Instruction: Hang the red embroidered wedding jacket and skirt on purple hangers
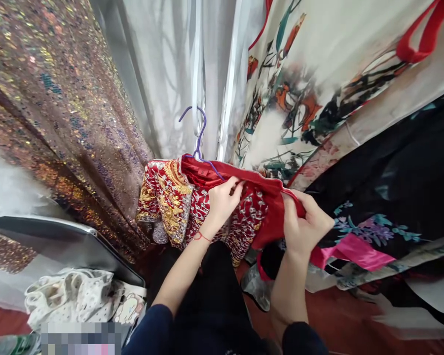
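Note:
A red garment (172, 202) with dense gold and silver embroidery and a red lining hangs in front of me. A purple wire hanger (200, 135) sits in its neck opening, its hook pointing up and to the left. My left hand (225, 197), with a thin red string at the wrist, is closed at the garment's front edge, near the hanger's arm. Farther right, my right hand (305, 222) grips the same red edge between thumb and curled fingers. That stretch of cloth is pulled out to the right. The hanger's far end is hidden inside the garment.
Sequined fabric (70, 98) hangs at left, sheer white cloth (163, 64) behind, and a floral-printed white garment (303, 88) at right. Black floral cloth (385, 182) hangs lower right. A dark chair back (92, 246) and spotted white cloth (74, 296) are at lower left.

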Tool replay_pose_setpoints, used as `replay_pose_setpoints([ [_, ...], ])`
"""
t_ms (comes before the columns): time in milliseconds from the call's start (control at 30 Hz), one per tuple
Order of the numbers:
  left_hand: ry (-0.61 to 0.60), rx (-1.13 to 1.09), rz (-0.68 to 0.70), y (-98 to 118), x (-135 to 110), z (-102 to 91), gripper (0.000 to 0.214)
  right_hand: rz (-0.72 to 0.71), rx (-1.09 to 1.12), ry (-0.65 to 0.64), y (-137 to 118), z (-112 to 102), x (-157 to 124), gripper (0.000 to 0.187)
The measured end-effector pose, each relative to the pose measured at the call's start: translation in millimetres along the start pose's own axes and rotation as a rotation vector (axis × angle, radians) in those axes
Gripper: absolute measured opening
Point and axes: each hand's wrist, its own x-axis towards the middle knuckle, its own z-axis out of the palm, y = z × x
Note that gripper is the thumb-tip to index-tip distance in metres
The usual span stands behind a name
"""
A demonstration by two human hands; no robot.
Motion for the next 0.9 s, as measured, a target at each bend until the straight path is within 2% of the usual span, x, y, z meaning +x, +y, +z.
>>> replay_pose_setpoints([
  [67, -0.005, -0.032, -0.018, -7, 3, 3.8, 0.017, -0.015, -0.018, -0.009, -12, -5, -1, 0.014],
  [167, -0.079, -0.265, -0.017, -15, -6, -1.0, 0.021, 0.074, 0.015, -0.075, -17, -4, -21, 0.011],
  [267, -0.141, -0.545, -0.015, -14, -27, -18.9, 0.034, 0.206, 0.075, -0.14, -11, 5, -48, 0.014],
  [333, -0.197, -0.643, -0.004, -9, -40, -33.0, 0.045, 0.216, 0.085, -0.209, -7, 12, -63, 0.015],
  [433, -0.286, -0.563, -0.017, 1, -50, -46.1, 0.067, 0.13, 0.076, -0.376, -6, 21, -76, 0.024],
  [500, -0.271, -0.418, -0.098, 3, -52, -45.8, 0.067, 0.081, 0.077, -0.489, -7, 21, -78, 0.03],
  [600, -0.202, -0.307, -0.241, -2, -54, -37.4, 0.033, 0.024, 0.17, -0.694, -7, 13, -65, 0.029],
  [667, -0.207, -0.35, -0.278, -9, -56, -33.5, 0.026, -0.017, 0.307, -0.749, -4, 6, -48, 0.022],
  [733, -0.23, -0.411, -0.293, -15, -60, -34.0, 0.029, -0.019, 0.371, -0.634, 3, 2, -27, 0.019],
  [800, -0.244, -0.455, -0.304, -18, -64, -37.6, 0.033, 0.019, 0.322, -0.496, 13, 7, -8, 0.02],
  [833, -0.253, -0.477, -0.311, -18, -66, -39.7, 0.034, 0.028, 0.291, -0.484, 18, 13, -1, 0.02],
  [900, -0.263, -0.515, -0.321, -17, -70, -42.3, 0.034, 0.006, 0.271, -0.552, 29, 28, 9, 0.026],
])
